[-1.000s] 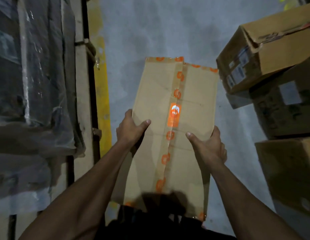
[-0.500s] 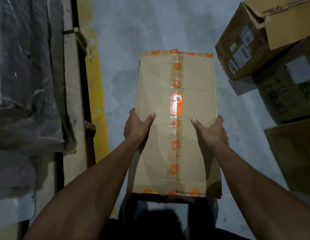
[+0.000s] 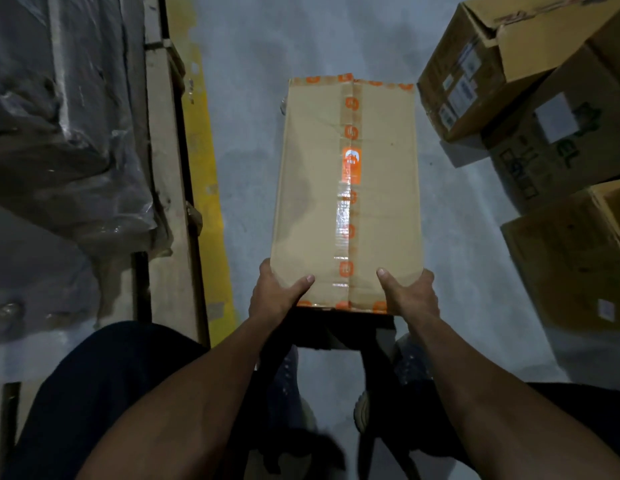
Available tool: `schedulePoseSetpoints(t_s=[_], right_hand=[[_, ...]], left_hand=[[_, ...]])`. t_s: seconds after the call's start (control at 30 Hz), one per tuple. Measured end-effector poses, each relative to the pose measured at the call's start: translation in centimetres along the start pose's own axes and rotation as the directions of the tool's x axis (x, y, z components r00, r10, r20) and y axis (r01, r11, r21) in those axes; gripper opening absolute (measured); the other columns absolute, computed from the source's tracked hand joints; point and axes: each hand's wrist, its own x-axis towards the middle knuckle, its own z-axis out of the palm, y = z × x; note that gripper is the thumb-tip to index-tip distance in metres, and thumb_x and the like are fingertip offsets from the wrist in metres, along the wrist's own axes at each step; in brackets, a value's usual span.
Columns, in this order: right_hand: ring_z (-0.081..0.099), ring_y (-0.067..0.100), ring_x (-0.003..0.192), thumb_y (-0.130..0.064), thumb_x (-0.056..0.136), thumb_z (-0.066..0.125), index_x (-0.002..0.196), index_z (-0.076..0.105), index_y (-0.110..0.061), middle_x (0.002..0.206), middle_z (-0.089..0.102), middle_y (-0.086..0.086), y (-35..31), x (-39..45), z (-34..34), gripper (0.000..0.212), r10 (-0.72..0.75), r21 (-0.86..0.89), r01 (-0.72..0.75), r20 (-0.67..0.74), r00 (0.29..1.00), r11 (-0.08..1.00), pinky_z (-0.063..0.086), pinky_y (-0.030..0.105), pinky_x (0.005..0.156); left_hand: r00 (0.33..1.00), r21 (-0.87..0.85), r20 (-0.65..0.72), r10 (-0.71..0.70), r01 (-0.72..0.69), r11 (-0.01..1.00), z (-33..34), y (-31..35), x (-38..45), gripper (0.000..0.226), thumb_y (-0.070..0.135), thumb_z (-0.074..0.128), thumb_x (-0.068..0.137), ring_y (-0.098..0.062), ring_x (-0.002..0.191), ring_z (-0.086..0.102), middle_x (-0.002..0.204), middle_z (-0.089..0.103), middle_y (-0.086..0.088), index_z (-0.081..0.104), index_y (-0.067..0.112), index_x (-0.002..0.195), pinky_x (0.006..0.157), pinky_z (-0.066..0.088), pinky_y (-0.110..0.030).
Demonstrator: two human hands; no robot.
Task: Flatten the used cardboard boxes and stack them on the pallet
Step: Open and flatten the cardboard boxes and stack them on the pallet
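A long brown cardboard box point(image 3: 312, 188), sealed down its middle with clear tape printed with orange logos, is held out over the grey floor. My left hand point(image 3: 275, 294) grips its near left corner, thumb on top. My right hand point(image 3: 410, 296) grips the near right corner the same way. The fingers of both hands are hidden under the box. A wooden pallet point(image 3: 166, 188) runs along the left side.
Dark plastic-wrapped goods point(image 3: 59, 133) sit on the pallet. A yellow floor stripe point(image 3: 206, 188) runs beside it. Several cardboard boxes point(image 3: 544, 133) are stacked at the right. My shoes point(image 3: 289, 382) stand on the grey floor below the box.
Both hands slid from the box's middle back to its near end. The box straightened and now reaches farther away from me.
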Motion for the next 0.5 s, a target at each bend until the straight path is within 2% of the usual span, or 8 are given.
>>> schedulePoseSetpoints(t_s=[0.1,0.17,0.23,0.33,0.4,0.43,0.5], right_hand=[[0.054,0.036,0.121,-0.069,0.075,0.072,0.144,0.029,-0.025,0.135,0.055,0.009,1.3,-0.3,0.3,0.092,-0.019,0.036,0.019,0.007,1.000,0.999,0.047,0.046,0.100],[0.057,0.035,0.115,-0.075,0.068,0.072,0.140,0.031,-0.031,0.129,0.058,0.007,1.5,0.0,0.5,0.093,-0.028,0.050,0.029,-0.011,1.000,0.998,0.052,0.053,0.096],[0.058,0.034,0.113,-0.078,0.063,0.071,0.136,0.034,-0.033,0.126,0.059,0.006,1.4,0.3,0.7,0.093,-0.033,0.071,0.034,-0.026,0.999,0.997,0.054,0.054,0.093],[0.058,0.034,0.113,-0.077,0.062,0.072,0.136,0.037,-0.031,0.126,0.060,0.006,1.1,0.6,0.7,0.094,-0.026,0.095,0.028,-0.026,0.999,0.995,0.054,0.054,0.093],[0.057,0.034,0.114,-0.074,0.065,0.073,0.137,0.036,-0.029,0.128,0.059,0.008,0.6,0.2,0.5,0.092,-0.028,0.106,0.030,-0.015,0.999,0.994,0.053,0.055,0.094],[0.056,0.035,0.115,-0.072,0.069,0.073,0.139,0.034,-0.028,0.130,0.058,0.009,0.2,-0.1,0.2,0.092,-0.037,0.103,0.039,-0.020,0.999,0.994,0.052,0.055,0.096],[0.054,0.038,0.120,-0.072,0.076,0.068,0.146,0.028,-0.028,0.135,0.056,0.011,-0.9,-0.6,-0.5,0.091,-0.076,0.059,0.078,-0.044,0.996,0.995,0.048,0.052,0.100]], left_hand=[[1.000,-0.016,0.015,0.025,-0.025,1.000,0.1,-0.4,0.3,0.084,0.046,0.083,0.076,-0.020,0.108,0.056,0.116,0.056,0.006,0.037,0.018,0.141,0.092,0.046,-0.032],[0.999,-0.011,0.026,0.027,-0.027,1.000,0.2,-0.6,0.8,0.085,0.052,0.081,0.076,-0.022,0.111,0.057,0.117,0.057,0.007,0.035,0.020,0.141,0.098,0.048,-0.038],[0.999,-0.003,0.021,0.025,-0.025,1.000,0.3,-0.7,1.3,0.084,0.055,0.079,0.077,-0.024,0.113,0.058,0.119,0.058,0.005,0.035,0.021,0.141,0.101,0.048,-0.044],[1.000,-0.036,0.018,-0.001,0.002,0.999,0.5,-0.5,1.5,0.084,0.055,0.079,0.076,-0.026,0.115,0.059,0.125,0.061,0.001,0.037,0.022,0.140,0.102,0.048,-0.045],[0.999,-0.071,0.039,-0.019,0.022,0.997,0.0,0.2,1.2,0.092,0.060,0.080,0.070,-0.028,0.119,0.058,0.128,0.061,-0.001,0.036,0.022,0.142,0.103,0.048,-0.046],[0.999,-0.083,0.049,-0.024,0.028,0.996,-0.3,0.7,1.0,0.100,0.062,0.079,0.067,-0.030,0.123,0.056,0.133,0.059,-0.003,0.032,0.022,0.146,0.105,0.047,-0.047],[0.996,-0.082,0.078,-0.044,0.050,0.995,-1.2,2.4,0.8,0.118,0.065,0.075,0.068,-0.035,0.133,0.048,0.147,0.048,-0.011,0.010,0.023,0.156,0.111,0.040,-0.049]])
